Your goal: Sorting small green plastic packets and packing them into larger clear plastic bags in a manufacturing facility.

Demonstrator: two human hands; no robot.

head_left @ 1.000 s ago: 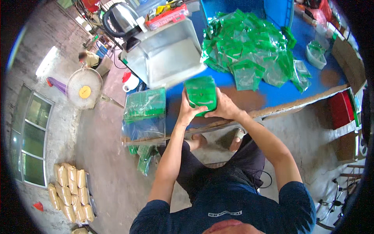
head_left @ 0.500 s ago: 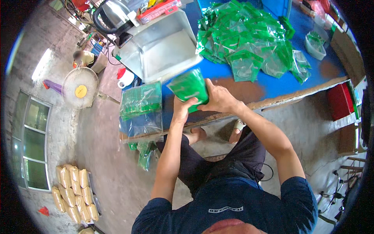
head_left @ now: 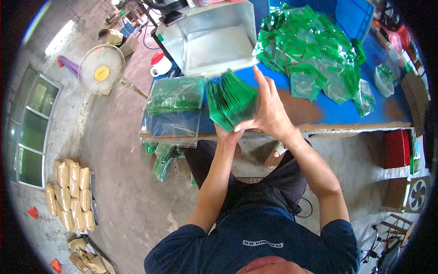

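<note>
A thick stack of green-and-clear plastic packets (head_left: 231, 101) is held over the front edge of the table, its edges fanned out and slightly blurred. My left hand (head_left: 226, 135) grips the stack from below, its fingers mostly hidden. My right hand (head_left: 272, 112) cups the right side, thumb at the bottom edge and fingers stretched upward. Just left of the stack, a large clear bag (head_left: 175, 102) with rows of green packets inside lies at the table edge. A big heap of loose green packets (head_left: 310, 50) covers the back right of the table.
Behind the stack stands an open metal tray (head_left: 214, 50). A blue crate (head_left: 355, 20) and a small white tub (head_left: 384, 81) are at the right of the blue table (head_left: 269, 84). A fan (head_left: 101, 68) and a seated person (head_left: 112, 37) are at far left, sacks (head_left: 70, 194) below.
The stack has turned and now shows its fanned edges instead of a flat face. My right hand's fingers have opened out along its side. The whole view has shifted slightly.
</note>
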